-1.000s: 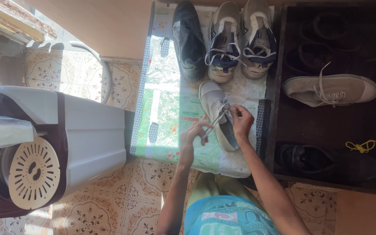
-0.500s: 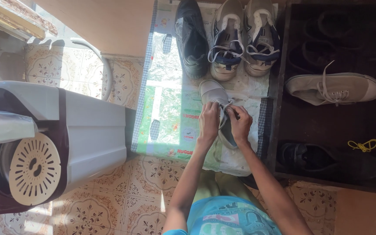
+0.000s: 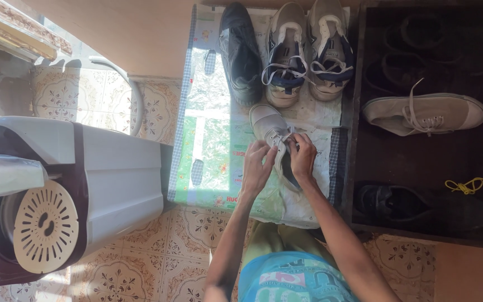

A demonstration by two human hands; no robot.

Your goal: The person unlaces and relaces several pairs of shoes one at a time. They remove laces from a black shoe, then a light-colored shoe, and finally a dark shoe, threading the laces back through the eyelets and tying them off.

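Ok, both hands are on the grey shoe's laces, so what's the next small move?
Probably draw the lace ends apart to snug them: the left hand and right hand both pinch the laces over the grey shoe, which lies on the mat.

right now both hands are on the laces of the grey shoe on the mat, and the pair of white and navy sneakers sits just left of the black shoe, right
Not quite. In the head view both hands, left hand and right hand, are on the laces of the grey shoe on the mat, but the white and navy sneakers sit just right of the black shoe.
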